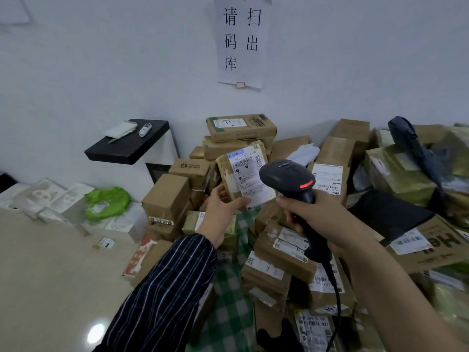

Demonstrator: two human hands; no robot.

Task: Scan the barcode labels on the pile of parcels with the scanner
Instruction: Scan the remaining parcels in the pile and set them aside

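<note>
My left hand (220,207) grips the lower left corner of a small brown parcel (225,171) and holds it up, tilted, above the pile. Its white barcode label (247,171) faces me. My right hand (317,217) grips the handle of a black corded scanner (289,179). The scanner's head sits just right of the label, close to the parcel's edge, and a red light glows on its side. A pile of cardboard parcels (279,255) with white labels fills the space below and behind both hands.
A black shelf (127,146) on the white wall at left carries a white pad and a small device. White packages and a green bag (106,201) lie at left on the pale floor (50,275). A green checked cloth (228,301) shows between parcels. A paper notice (241,41) hangs on the wall.
</note>
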